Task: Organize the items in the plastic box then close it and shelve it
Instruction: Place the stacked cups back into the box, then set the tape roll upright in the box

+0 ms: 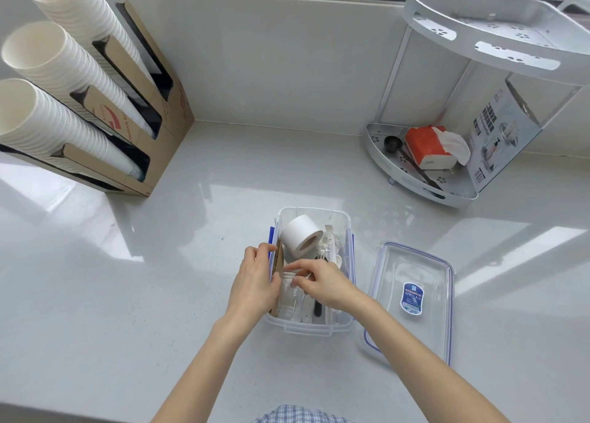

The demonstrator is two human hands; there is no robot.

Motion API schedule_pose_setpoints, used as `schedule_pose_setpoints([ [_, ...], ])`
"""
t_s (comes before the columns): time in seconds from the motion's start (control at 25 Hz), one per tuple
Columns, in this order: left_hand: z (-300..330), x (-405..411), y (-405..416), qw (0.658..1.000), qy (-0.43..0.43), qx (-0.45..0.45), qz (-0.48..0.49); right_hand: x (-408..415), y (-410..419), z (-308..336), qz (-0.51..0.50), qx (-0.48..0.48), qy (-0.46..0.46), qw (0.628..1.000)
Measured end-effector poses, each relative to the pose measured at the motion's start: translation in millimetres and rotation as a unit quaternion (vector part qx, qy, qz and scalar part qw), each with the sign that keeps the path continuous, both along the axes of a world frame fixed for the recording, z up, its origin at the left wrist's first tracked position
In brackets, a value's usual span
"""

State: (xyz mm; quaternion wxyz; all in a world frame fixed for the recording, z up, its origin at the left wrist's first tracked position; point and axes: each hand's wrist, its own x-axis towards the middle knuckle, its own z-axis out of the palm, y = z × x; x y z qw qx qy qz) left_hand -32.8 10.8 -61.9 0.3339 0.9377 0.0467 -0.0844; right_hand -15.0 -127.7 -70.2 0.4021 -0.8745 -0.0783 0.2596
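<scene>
A clear plastic box (pixel 340 325) with blue latches stands open on the counter in front of me. Inside lie a white tape roll (pixel 298 234), brown cardboard pieces (pixel 279 258) along the left wall, a stack of clear plastic cups (pixel 289 298) and several plastic utensils. My left hand (pixel 255 282) grips the cardboard at the box's left wall. My right hand (pixel 322 283) reaches into the box, fingertips pinching the rim of the clear cups. The box's clear lid (pixel 412 298), with a blue label, lies flat to the right of the box.
A white two-tier corner shelf (pixel 424 189) stands at the back right, holding an orange tissue pack (pixel 427 148), a black spoon and a printed carton. A cardboard dispenser (pixel 153 141) with three stacks of white paper cups stands at the back left.
</scene>
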Motion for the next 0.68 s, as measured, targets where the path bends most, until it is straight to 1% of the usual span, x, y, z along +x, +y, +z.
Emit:
schedule_pose_setpoints([
  [0.16, 0.9, -1.1, 1.1, 1.000, 0.001, 0.001, -0.007, -4.1, 2.3, -1.6, 0.030, -0.011, 0.013, 0.999],
  [0.4, 2.8, -0.9, 0.9, 1.000, 0.009, -0.003, -0.009, -4.0, -1.3, 3.8, 0.043, -0.014, 0.015, 0.999],
  [0.56, 4.6, 1.7, 3.4, 1.000, 0.018, 0.006, -0.019, -0.6, -8.4, 14.7, 0.005, -0.009, -0.009, 1.000],
  [0.68, 7.1, 8.2, 3.4, 1.000, 0.014, 0.018, -0.005, 10.4, -14.5, 21.3, -0.064, -0.011, -0.085, 0.994],
])
